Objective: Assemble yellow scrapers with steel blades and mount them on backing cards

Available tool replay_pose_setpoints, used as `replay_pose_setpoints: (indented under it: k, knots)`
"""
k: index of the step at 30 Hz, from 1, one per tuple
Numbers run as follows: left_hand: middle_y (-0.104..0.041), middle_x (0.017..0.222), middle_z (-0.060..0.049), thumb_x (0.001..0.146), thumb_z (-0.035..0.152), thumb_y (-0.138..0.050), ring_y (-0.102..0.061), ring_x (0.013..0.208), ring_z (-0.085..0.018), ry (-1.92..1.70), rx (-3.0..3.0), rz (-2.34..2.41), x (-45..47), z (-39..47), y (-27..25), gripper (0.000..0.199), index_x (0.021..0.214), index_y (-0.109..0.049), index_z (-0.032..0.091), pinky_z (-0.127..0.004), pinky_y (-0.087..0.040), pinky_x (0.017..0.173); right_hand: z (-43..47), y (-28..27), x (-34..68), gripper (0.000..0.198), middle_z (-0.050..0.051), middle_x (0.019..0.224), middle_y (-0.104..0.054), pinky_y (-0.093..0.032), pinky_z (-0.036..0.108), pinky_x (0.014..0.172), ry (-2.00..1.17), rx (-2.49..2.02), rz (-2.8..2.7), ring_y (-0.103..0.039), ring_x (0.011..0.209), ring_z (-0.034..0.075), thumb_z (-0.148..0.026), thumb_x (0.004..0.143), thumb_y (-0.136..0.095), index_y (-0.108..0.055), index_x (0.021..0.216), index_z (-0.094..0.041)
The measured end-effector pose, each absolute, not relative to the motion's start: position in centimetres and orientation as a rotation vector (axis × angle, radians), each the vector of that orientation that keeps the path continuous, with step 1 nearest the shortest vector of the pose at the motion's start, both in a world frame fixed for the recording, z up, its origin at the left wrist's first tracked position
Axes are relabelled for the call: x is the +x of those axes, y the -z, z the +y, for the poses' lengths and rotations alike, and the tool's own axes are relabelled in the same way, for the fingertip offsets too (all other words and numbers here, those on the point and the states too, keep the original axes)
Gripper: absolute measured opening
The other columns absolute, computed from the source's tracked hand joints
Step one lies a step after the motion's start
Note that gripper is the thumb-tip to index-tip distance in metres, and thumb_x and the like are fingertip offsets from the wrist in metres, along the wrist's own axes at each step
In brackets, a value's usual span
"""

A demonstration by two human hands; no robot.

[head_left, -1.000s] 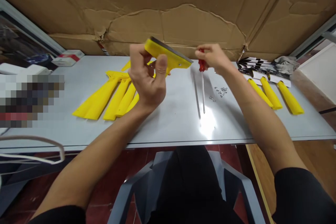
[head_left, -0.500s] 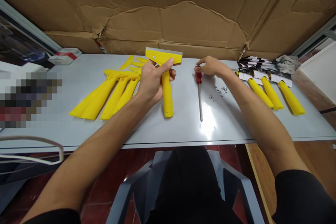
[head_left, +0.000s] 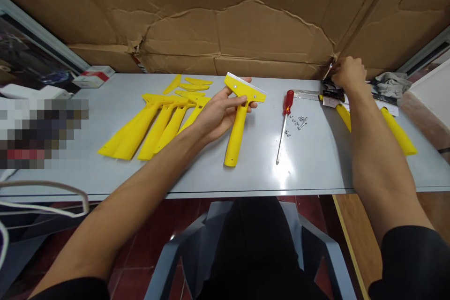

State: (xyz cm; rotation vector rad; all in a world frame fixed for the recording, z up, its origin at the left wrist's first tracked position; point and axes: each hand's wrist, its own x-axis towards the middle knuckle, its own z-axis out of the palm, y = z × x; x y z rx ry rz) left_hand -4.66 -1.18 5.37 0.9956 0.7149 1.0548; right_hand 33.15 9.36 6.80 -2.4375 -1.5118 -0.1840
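Observation:
A yellow scraper [head_left: 236, 136] with a metal blade edge and two screws in its head is held near its neck by my left hand [head_left: 225, 110], tilted above the table. My right hand [head_left: 349, 75] reaches to the back right, over a pile of folded black-and-white cards [head_left: 328, 77]; its fingers are bent and what they touch is hidden. A red-handled screwdriver [head_left: 288, 102] lies on the table between my hands, its tip toward me. Beside it are several small screws [head_left: 302, 122].
Several yellow scraper handles [head_left: 135, 131] and loose yellow head pieces [head_left: 197, 85] lie on the left. Carded yellow scrapers [head_left: 399, 131] lie on the right, a grey cloth [head_left: 392, 84] behind them. A red-and-white box [head_left: 94, 76] stands back left; cardboard [head_left: 267, 33] walls the rear.
My right hand has let go of the screwdriver, which now lies on the table, and moved right to the cards. My left hand has shifted right, turning the scraper clockwise.

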Motion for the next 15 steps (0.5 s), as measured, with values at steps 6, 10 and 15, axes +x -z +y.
replay_pose_setpoints:
  k: [6, 10, 15]
  knots:
    - [-0.074, 0.1, -0.005, 0.08, 0.02, -0.085, -0.071, 0.086, -0.016, -1.123, 1.07, 0.753, -5.2, -0.4, -4.7, 0.029, 0.107, -0.075, 0.018, -0.03, -0.059, 0.084, 8.8, -10.3, 31.2, 0.039, 0.022, 0.139, -0.063, -0.049, 0.051, 0.115, 0.408, -2.268, -1.336, -0.063, 0.139, 0.028, -0.025, 0.105, -0.053, -0.074, 0.137, -0.022]
    - [-0.072, 0.091, -0.002, 0.07, 0.029, -0.097, -0.065, 0.081, -0.012, -1.134, 1.091, 0.757, -5.7, 0.2, -4.1, 0.029, 0.087, -0.074, 0.019, -0.023, -0.051, 0.068, 5.9, -14.6, 29.1, 0.042, 0.009, 0.13, -0.071, -0.056, 0.041, 0.115, 0.457, -1.877, -1.4, -0.069, 0.127, 0.017, -0.017, 0.101, -0.048, -0.073, 0.133, -0.025]
    - [-0.071, 0.085, -0.001, 0.062, 0.036, -0.103, -0.063, 0.074, -0.011, -1.12, 1.119, 0.658, -5.8, 0.0, -4.5, 0.039, 0.086, -0.076, 0.022, -0.021, -0.043, 0.055, 1.9, -13.2, 26.8, 0.039, 0.016, 0.113, -0.069, -0.06, 0.024, 0.067, -0.222, -1.267, -1.467, -0.068, 0.081, 0.009, -0.028, 0.09, -0.067, -0.068, 0.123, -0.009]
